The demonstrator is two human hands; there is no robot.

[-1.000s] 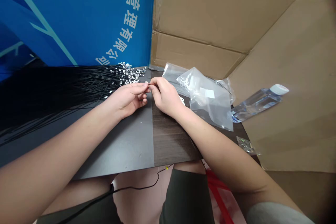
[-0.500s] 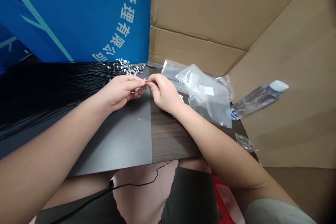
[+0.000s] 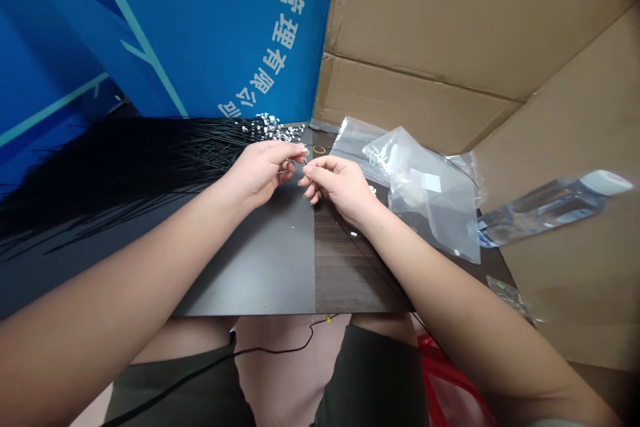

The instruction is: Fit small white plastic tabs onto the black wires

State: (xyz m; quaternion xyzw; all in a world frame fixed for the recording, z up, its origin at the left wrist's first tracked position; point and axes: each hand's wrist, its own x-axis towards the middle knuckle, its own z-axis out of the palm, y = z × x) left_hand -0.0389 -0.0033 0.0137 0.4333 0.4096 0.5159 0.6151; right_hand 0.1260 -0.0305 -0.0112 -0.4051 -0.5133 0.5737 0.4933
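Note:
My left hand (image 3: 270, 170) is pinched, with thumb and forefinger together and a small white piece (image 3: 303, 149) showing at their tips. Just to its right, my right hand (image 3: 340, 185) pinches a thin black wire (image 3: 305, 162) close to its end. The wire's tail runs down from under the right hand across the brown table. A narrow gap separates the fingertips of both hands. Behind my left hand lies a large bundle of black wires (image 3: 165, 147), many tipped with white connectors (image 3: 273, 125).
Clear plastic bags (image 3: 425, 203) lie right of my hands, with a water bottle (image 3: 550, 210) and a small bag (image 3: 510, 297) beyond. Loose white pieces (image 3: 354, 234) and a yellow ring (image 3: 319, 149) are on the table (image 3: 335, 273). A blue panel (image 3: 200, 27) and cardboard walls (image 3: 425, 20) enclose it.
My fingertips, touching before, are now slightly apart, and the right hand has drawn back with its fingers turned. The whole view has shifted, so things appear farther right.

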